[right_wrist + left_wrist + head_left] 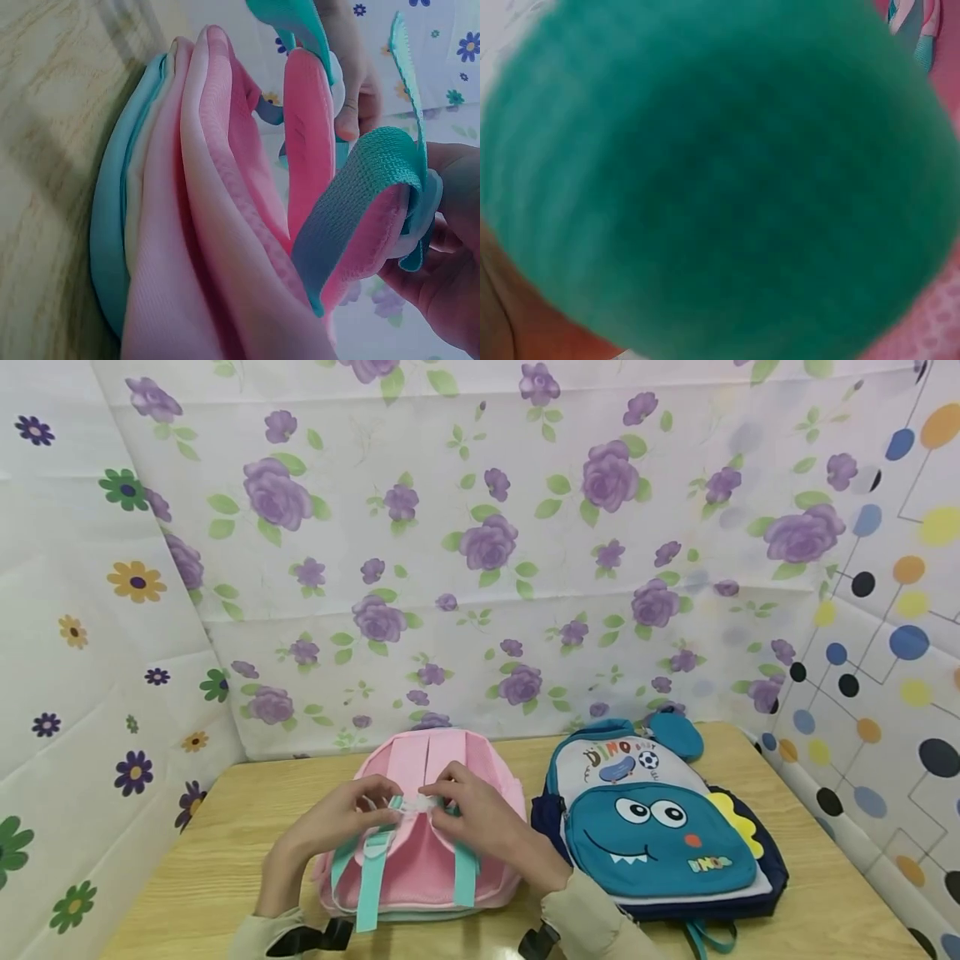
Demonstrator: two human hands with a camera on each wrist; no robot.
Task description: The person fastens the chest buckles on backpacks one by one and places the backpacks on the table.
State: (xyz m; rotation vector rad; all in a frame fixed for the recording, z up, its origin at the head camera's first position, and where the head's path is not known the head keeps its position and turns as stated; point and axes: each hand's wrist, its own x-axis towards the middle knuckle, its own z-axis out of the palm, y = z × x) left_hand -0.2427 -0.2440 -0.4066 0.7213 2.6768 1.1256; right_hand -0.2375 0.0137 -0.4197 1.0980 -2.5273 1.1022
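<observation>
A pink backpack (487, 764) lies on the table with its shoulder straps facing up. Teal webbing (371, 885) hangs from the straps' lower ends. My left hand (337, 818) pinches the upturned left shoulder strap, and my right hand (483, 814) pinches the right one. Between the hands, whitish pieces (416, 806) show, too small to make out. In the right wrist view, my right fingers hold a strap end beside a white plastic piece (424, 217), while the left hand (360, 82) is farther back. Blurred teal webbing (742, 180) covers most of the left wrist view.
To the right lies a blue dinosaur backpack (660, 843), front up, with a small teal pouch (677, 735) by its top. Both bags rest on a wooden table (202, 852). Floral cloth (450, 568) hangs behind, and patterned cloths stand at both sides.
</observation>
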